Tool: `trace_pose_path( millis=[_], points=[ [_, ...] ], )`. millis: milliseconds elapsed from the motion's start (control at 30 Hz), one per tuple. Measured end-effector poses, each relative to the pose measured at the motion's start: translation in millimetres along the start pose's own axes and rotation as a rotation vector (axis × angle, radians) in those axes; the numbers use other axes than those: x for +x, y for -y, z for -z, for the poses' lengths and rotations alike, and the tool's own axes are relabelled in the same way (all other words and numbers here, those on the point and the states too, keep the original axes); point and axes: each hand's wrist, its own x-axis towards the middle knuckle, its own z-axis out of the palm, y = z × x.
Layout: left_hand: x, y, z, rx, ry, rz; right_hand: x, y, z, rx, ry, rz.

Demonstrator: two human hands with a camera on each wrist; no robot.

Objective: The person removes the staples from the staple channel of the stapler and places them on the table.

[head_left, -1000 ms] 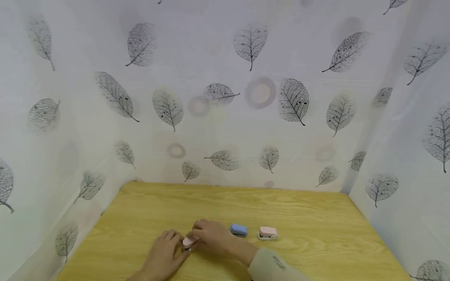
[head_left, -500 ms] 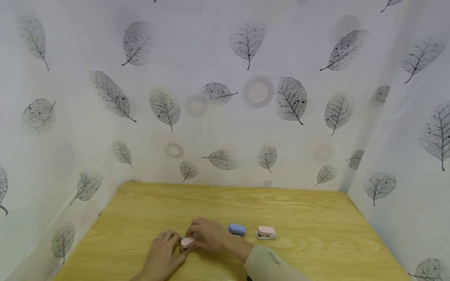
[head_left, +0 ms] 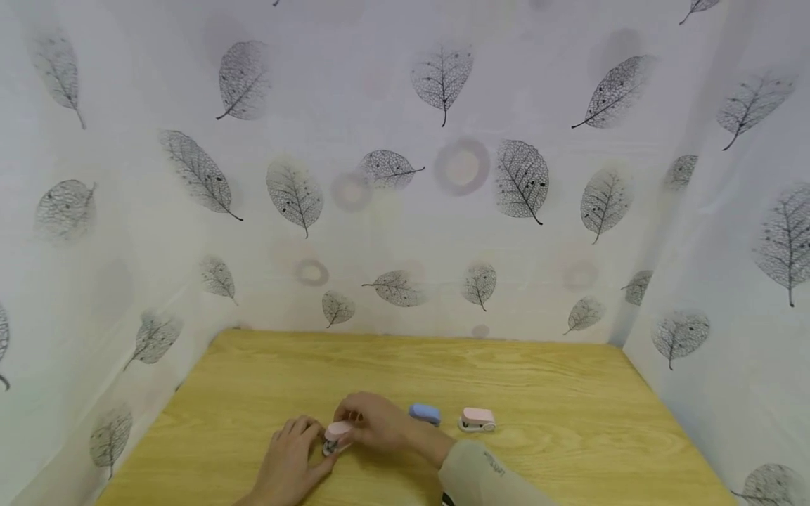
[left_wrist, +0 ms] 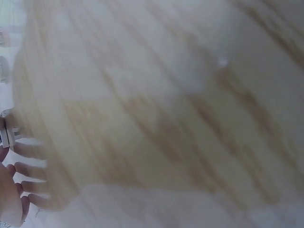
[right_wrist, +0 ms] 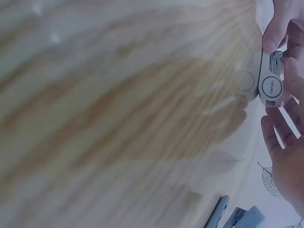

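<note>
A small stapler [head_left: 337, 431] with a pink top and a white base stands on the table between the two hands. My left hand [head_left: 287, 457] holds its left end between thumb and index finger. My right hand [head_left: 378, 423] grips it from the right with curled fingers, hiding its rear part. A dark gap shows between top and base. In the right wrist view, the stapler [right_wrist: 271, 85] shows a round ring on its side; the left thumb [right_wrist: 271, 40] lies against it. The left wrist view catches the stapler [left_wrist: 6, 132] only at its edge.
A blue stapler [head_left: 425, 413] lies just right of the right hand. Farther right is another pink and white stapler [head_left: 477, 419]. The wood-grain table [head_left: 538, 457] is bordered by leaf-patterned white sheeting [head_left: 405, 232] at the back and sides.
The stapler's pink top looked lower over its base half a second ago; now it stands higher, with the gap showing. Both hands have stayed at the stapler. The view has shifted slightly.
</note>
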Motion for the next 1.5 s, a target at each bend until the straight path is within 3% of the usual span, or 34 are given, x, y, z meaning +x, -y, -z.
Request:
trace_pose_path(
  millis=[233, 533, 800, 1100, 1500],
  points=[
    [0.0, 1.5, -1.1, 0.004, -0.018, -0.008, -1.8, 0.5, 7.2, -0.017, -0.023, -0.068],
    [0.5, -0.5, -0.9, 0.003, 0.013, 0.018, -8.8, -3.2, 23.7, -0.093, -0.032, -0.066],
    [0.4, -1.0, -0.8, 0.016, -0.020, 0.003, -9.4, -10.0, 35.1, -0.140, -0.019, -0.110],
    [0.7, 0.0, 3.2, 0.020, 0.006, 0.021, -5.4, -10.8, 36.3, -0.173, -0.020, -0.124],
    [2.0, 3.7, 2.3, 0.039, -0.014, 0.042, 2.3, -18.3, 31.7, -0.189, -0.012, -0.150]
  ],
)
